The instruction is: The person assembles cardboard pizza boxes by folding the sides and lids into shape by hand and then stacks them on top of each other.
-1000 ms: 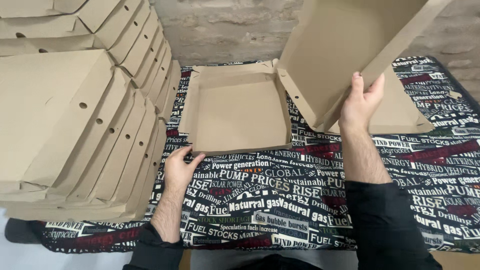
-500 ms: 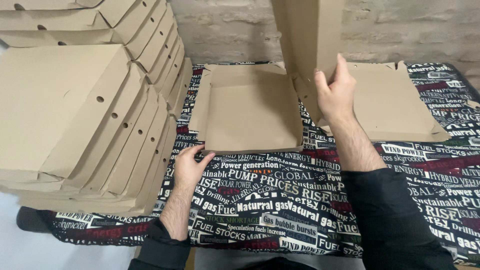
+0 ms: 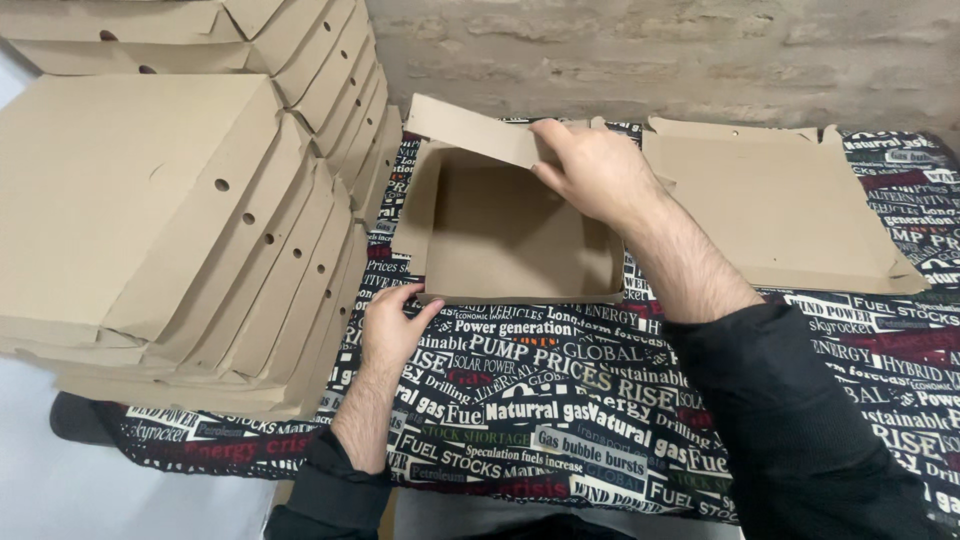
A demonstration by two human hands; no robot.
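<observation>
Single view only, worn on the head, looking steeply down and forward over the desk (image 3: 560,400) from close above. Near enough for both forearms to enter from the bottom edge: left hand (image 3: 392,330) lower centre, right hand (image 3: 595,175) upper centre. Open cardboard box (image 3: 510,230) sitting mid-frame, stack of folded boxes (image 3: 170,220) filling the left side, flat cardboard sheet (image 3: 780,210) at upper right. Brick wall (image 3: 650,55) across the top edge, marking the facing direction. No second view to overlap.
</observation>
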